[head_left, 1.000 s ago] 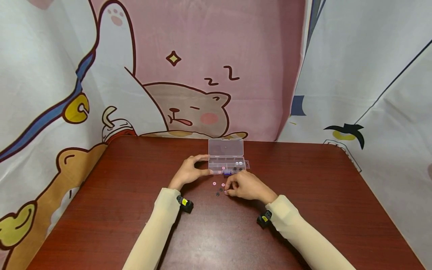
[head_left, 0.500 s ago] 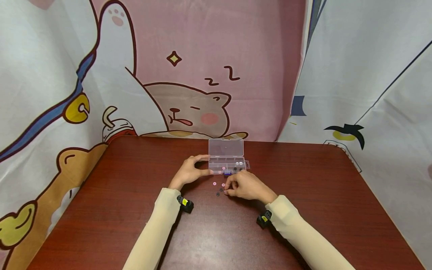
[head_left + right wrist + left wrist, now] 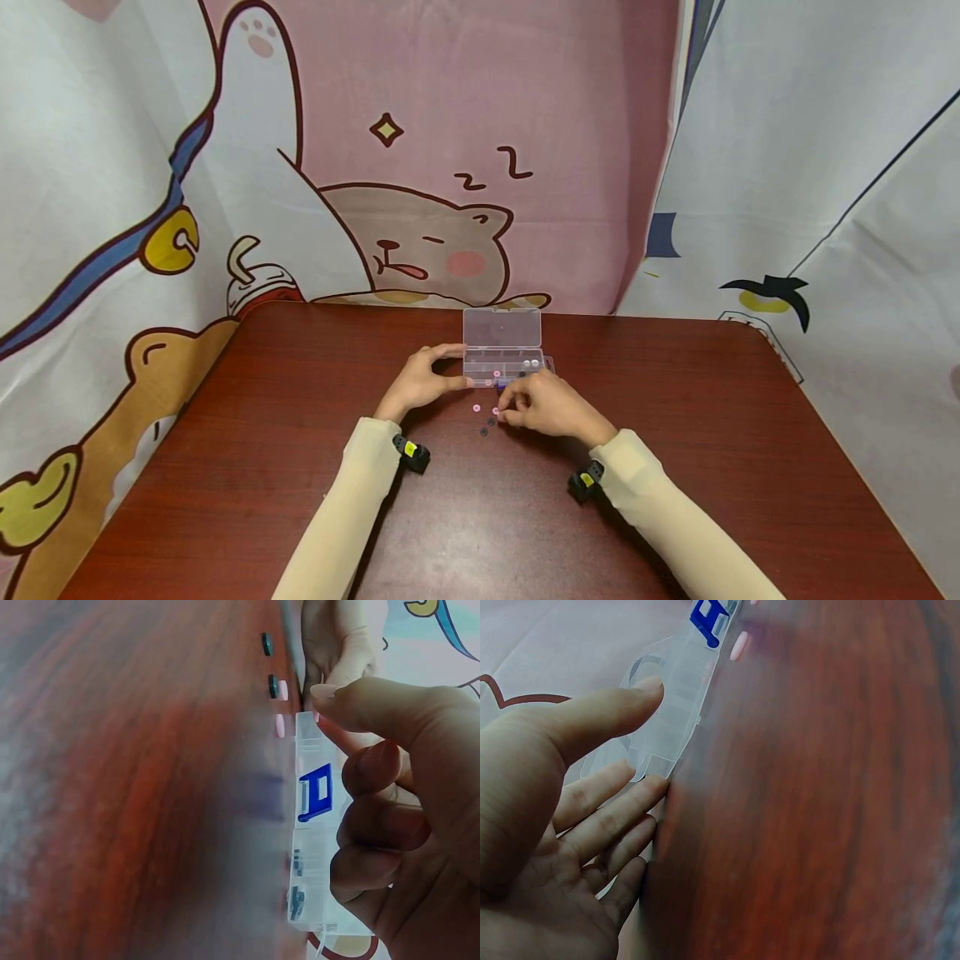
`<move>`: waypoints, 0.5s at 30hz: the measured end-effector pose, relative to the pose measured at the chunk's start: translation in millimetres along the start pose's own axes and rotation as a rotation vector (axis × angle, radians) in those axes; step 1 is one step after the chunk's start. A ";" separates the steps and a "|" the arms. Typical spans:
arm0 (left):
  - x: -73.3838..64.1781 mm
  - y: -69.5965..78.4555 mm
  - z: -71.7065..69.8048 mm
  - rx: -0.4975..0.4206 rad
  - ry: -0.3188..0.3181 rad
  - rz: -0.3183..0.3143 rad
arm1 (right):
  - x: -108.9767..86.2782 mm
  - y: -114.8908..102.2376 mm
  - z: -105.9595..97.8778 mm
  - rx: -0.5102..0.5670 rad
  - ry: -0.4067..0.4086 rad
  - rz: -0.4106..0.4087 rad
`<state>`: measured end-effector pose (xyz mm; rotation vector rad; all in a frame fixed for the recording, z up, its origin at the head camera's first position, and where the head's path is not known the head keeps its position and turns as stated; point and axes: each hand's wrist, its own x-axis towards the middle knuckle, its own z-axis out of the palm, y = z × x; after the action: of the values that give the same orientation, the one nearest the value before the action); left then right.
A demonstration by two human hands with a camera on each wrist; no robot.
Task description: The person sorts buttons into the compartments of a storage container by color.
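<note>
A clear plastic compartment box [image 3: 501, 328] stands on the table with its lid raised. My left hand [image 3: 415, 383] holds its left end, thumb at the front corner and forefinger at the back. In front of the box, my right hand [image 3: 553, 406] pinches a small pink button [image 3: 316, 717] between thumb and forefinger, mostly hidden by the fingertips; its other fingers are curled. On the table by those fingertips lie pink buttons [image 3: 476, 408] and black buttons [image 3: 483, 432]. White buttons [image 3: 531, 364] and some pink and dark ones sit in the compartments. The blue clasp [image 3: 319, 791] hangs at the front.
The brown wooden table [image 3: 442, 517] reaches back to a printed cloth [image 3: 577, 150] behind the box. A black wrist camera [image 3: 412, 454] is strapped at the left sleeve, another wrist camera [image 3: 585, 483] at the right one.
My right hand has risen slightly from the table toward the box, with the pink button at its fingertips, and now covers more of the blue clasp. The left hand stays on the box.
</note>
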<state>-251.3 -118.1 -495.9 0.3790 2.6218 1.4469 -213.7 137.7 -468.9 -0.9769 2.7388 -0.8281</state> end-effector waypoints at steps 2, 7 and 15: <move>0.3 -0.1 0.2 0.000 0.000 0.002 | 0.9 -0.3 -0.9 0.012 0.013 -0.004; 0.6 -0.1 0.1 -0.005 0.000 0.004 | 3.2 -0.8 -3.0 0.019 0.043 -0.018; 0.4 0.3 -0.2 0.001 0.000 0.007 | 9.5 -2.3 -6.5 0.052 0.109 -0.030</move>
<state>-251.7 -118.0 -495.5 0.3890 2.6234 1.4480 -221.7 133.3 -461.5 -0.9927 2.7831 -0.9803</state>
